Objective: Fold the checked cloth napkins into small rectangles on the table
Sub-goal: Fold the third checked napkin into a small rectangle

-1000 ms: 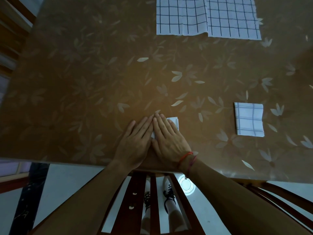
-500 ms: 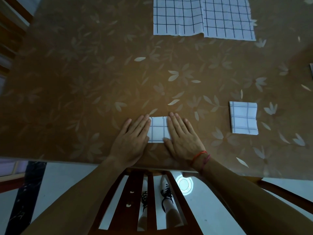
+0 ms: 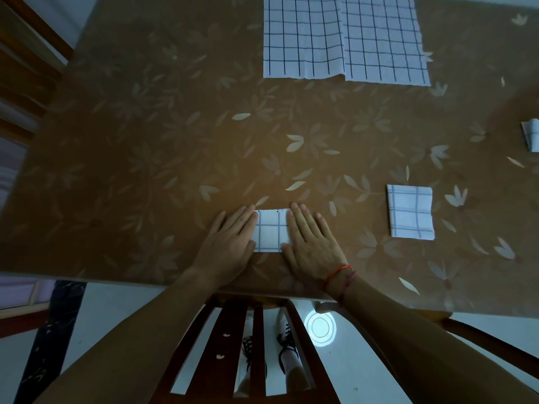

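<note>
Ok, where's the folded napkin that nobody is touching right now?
In the head view, the finished folded napkin lies alone on the table, to the right of the right hand, nearer the person than the two unfolded napkins.

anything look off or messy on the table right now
Mostly tidy. The one oddity is a crumpled white cloth at the right edge, bunched rather than flat like the folded checked napkin. It is cut off by the frame, so I cannot tell more.
</note>
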